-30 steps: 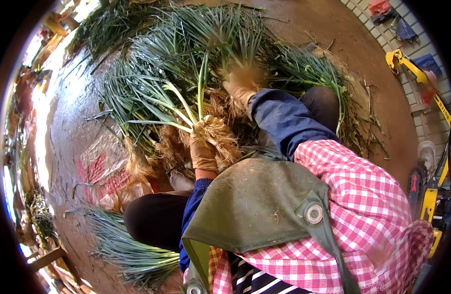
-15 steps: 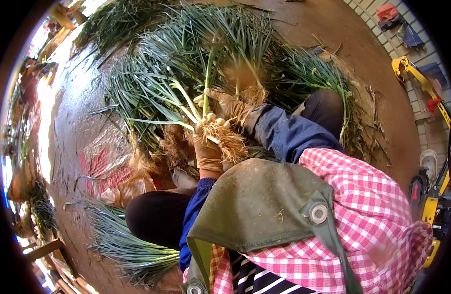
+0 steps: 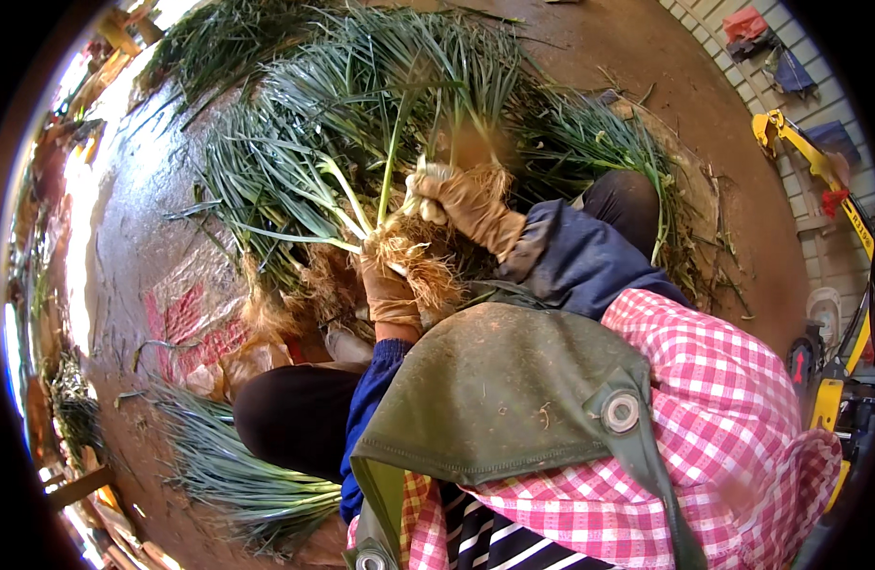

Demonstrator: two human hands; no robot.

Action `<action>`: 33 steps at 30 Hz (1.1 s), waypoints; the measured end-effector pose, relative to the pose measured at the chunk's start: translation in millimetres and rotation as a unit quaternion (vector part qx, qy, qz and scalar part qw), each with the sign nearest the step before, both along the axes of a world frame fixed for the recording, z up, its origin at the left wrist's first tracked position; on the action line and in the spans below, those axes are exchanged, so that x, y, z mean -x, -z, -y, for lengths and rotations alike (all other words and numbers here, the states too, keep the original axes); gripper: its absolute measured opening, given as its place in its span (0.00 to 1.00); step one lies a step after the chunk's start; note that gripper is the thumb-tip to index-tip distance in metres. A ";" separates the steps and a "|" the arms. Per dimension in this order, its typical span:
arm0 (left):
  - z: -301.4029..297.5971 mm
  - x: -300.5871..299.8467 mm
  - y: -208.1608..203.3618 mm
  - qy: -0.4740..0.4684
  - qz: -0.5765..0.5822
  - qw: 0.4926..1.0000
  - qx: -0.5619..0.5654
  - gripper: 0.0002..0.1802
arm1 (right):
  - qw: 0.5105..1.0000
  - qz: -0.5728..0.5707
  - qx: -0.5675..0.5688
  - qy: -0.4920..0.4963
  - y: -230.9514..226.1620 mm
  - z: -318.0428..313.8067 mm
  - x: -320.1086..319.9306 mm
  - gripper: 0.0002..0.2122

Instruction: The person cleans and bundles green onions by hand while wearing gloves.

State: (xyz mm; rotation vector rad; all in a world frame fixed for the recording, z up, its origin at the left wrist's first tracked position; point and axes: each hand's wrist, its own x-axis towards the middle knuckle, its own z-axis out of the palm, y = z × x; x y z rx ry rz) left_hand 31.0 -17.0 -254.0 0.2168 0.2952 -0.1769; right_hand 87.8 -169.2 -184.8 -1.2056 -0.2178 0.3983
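Observation:
My left hand point(image 3: 390, 293), in a tan soiled glove, is closed around a few leek-like stalks point(image 3: 385, 185) with pale stems and shaggy brown roots point(image 3: 423, 269). Their green leaves fan up and to the left. Just above those roots, my right hand point(image 3: 466, 204), gloved the same way, is closed with its pale fingertips curled beside the stems. Whatever is in its fingers is hidden. A large heap of similar green plants point(image 3: 314, 119) lies beyond both hands, some with their roots turned towards me.
By my left knee lies a neat bundle of stalks point(image 3: 243, 475). A red-and-white plastic sack point(image 3: 195, 328) rests on the wet brown floor point(image 3: 138, 237). An olive apron point(image 3: 504, 389) covers my lap. At right stand a yellow-armed machine point(image 3: 817, 161) and a tiled wall point(image 3: 827, 95).
My right hand has drawn back from the upright stem and curled into a fist, a little to the right. The left hand and its stalks have shifted slightly left.

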 end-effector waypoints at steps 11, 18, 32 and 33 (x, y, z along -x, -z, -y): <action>-2.3 5.5 14.9 0.071 -0.058 0.963 -0.253 0.16 | 0.933 0.076 0.350 -0.034 10.1 25.1 -48.9 0.09; 11.3 3.8 9.8 0.074 -0.078 0.918 -0.382 0.10 | 0.760 0.135 0.636 0.002 21.7 -18.5 -67.3 0.24; 9.9 -1.0 21.0 0.069 -0.117 0.826 -0.547 0.11 | 0.560 0.273 0.766 -0.155 34.3 -62.1 -60.2 0.08; 11.8 -1.1 18.8 0.065 -0.100 0.835 -0.537 0.12 | 0.588 0.289 0.736 -0.171 34.4 -59.2 -60.0 0.07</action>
